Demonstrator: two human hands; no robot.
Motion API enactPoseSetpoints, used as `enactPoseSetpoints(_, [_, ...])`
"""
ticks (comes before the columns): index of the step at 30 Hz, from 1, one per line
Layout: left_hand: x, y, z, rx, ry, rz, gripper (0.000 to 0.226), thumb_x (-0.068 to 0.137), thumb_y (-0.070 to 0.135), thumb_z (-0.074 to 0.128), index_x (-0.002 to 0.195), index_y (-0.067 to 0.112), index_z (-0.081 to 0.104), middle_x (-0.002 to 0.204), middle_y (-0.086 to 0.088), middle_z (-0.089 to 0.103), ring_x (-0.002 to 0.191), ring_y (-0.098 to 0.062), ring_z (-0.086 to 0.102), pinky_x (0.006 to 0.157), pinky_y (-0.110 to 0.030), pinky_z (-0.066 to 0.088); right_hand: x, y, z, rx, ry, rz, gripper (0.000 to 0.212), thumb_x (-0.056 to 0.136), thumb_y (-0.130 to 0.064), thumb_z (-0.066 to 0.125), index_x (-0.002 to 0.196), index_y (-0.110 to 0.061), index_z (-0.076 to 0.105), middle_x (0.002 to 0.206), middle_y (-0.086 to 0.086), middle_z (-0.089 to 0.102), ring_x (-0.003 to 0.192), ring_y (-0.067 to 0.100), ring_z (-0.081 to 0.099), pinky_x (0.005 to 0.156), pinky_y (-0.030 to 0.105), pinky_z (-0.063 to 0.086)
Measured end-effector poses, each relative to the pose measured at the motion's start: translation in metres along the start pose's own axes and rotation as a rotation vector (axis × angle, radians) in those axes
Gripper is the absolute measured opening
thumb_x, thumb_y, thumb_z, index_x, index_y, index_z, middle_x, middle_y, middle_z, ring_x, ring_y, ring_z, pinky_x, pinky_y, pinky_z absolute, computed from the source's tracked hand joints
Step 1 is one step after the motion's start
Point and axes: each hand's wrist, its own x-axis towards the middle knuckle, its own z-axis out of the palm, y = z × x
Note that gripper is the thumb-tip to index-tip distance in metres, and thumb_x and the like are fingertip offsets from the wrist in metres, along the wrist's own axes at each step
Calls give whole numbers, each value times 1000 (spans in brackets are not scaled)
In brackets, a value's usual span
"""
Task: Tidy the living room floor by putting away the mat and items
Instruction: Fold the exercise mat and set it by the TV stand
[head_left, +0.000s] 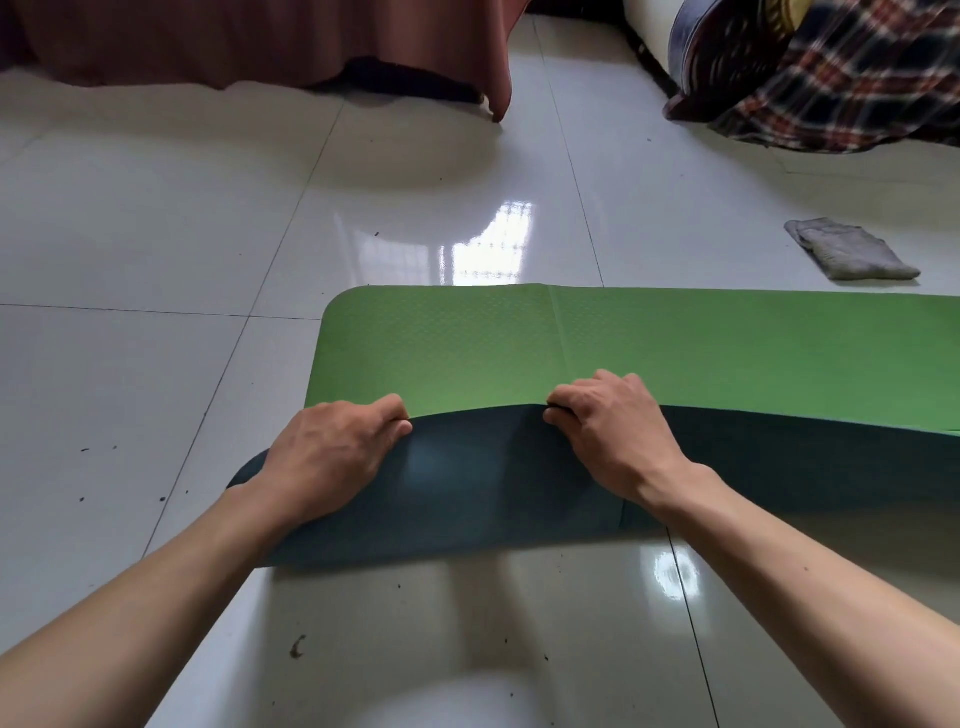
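The green mat (571, 348) lies on the glossy tiled floor (156, 234), its near end turned over so the dark underside shows. The left hand (332, 452) and right hand (608, 431) rest on that flap, fingers (389, 410) curled tight on its edge, their tips tucked out of sight. Beyond the mat's far right side lies a folded grey cloth (852, 249). Further off are a plaid blanket (857, 78) and brown drapery (260, 41). The mat runs out of frame rightward.

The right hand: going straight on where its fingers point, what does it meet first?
Probably the green face of the yoga mat, just ahead of the right hand, which grips the folded edge. Beyond that, tiled floor. The grey cloth lies off that line.
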Motion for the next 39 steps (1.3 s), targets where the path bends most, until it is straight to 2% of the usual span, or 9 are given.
enactPoseSetpoints(7, [31, -25, 11, 15, 100, 23, 24, 102, 40, 44, 98, 21, 57, 69, -8, 66, 63, -36, 60, 56, -37, 44, 43, 5, 9, 69, 57, -31, 23, 101, -36, 55, 100, -22, 73, 92, -4, 71, 85, 17, 42, 79, 35, 29])
enactPoseSetpoints(12, [57, -45, 21, 55, 248, 93, 36, 98, 46, 35, 89, 20, 59, 63, -2, 64, 54, -33, 58, 49, -33, 43, 68, 13, 29, 59, 215, -48, 17, 95, -31, 63, 94, -19, 75, 84, -3, 71, 91, 27, 57, 86, 37, 33])
enactPoseSetpoints(16, [82, -45, 24, 76, 333, 105, 35, 98, 37, 39, 91, 13, 64, 79, -6, 65, 69, -32, 58, 62, -41, 47, 89, 22, 39, 79, 283, 8, 21, 90, -31, 60, 92, -17, 75, 80, -2, 71, 89, 30, 59, 88, 34, 32])
enactPoseSetpoints(19, [97, -39, 18, 100, 343, 12, 37, 95, 36, 42, 111, 12, 64, 102, -9, 66, 89, -33, 59, 78, -43, 45, 106, 27, 43, 88, 327, 32, 19, 89, -28, 62, 91, -14, 75, 78, 0, 69, 89, 32, 58, 95, 34, 33])
enactPoseSetpoints(22, [99, -25, 14, 128, 290, 27, 47, 93, 43, 45, 125, 13, 61, 126, -10, 62, 112, -34, 57, 96, -45, 41, 121, 32, 47, 104, 333, 46, 13, 92, -21, 65, 95, -11, 74, 81, 4, 68, 95, 32, 57, 115, 44, 26])
enactPoseSetpoints(26, [88, 5, 20, 171, 160, 67, 60, 92, 52, 44, 136, 14, 57, 148, -12, 50, 132, -34, 49, 113, -51, 33, 141, 36, 56, 83, 351, 64, 18, 91, -22, 57, 95, -11, 70, 87, 8, 62, 100, 35, 55, 118, 46, 15])
enactPoseSetpoints(34, [88, 34, 44, 226, 114, 19, 73, 94, 58, 36, 150, 12, 44, 158, -12, 40, 146, -32, 38, 116, -55, 27, 173, 43, 41, 82, 292, 57, 36, 93, -29, 44, 115, -9, 66, 121, 14, 59, 127, 35, 46, 121, 49, 14])
enactPoseSetpoints(37, [96, 33, 47, 221, 136, -2, 70, 95, 53, 34, 151, 12, 42, 160, -12, 37, 148, -30, 34, 117, -55, 21, 172, 42, 42, 43, 216, 21, 51, 93, -39, 42, 136, -14, 55, 148, 13, 46, 146, 33, 29, 122, 49, 6])
enactPoseSetpoints(39, [99, 33, 53, 225, 131, -22, 69, 95, 52, 33, 152, 12, 41, 160, -12, 35, 149, -29, 32, 118, -55, 20, 165, 41, 50, 8, 134, 15, 68, 94, -52, 26, 149, -16, 42, 161, 9, 31, 153, 29, 15, 123, 47, 0])
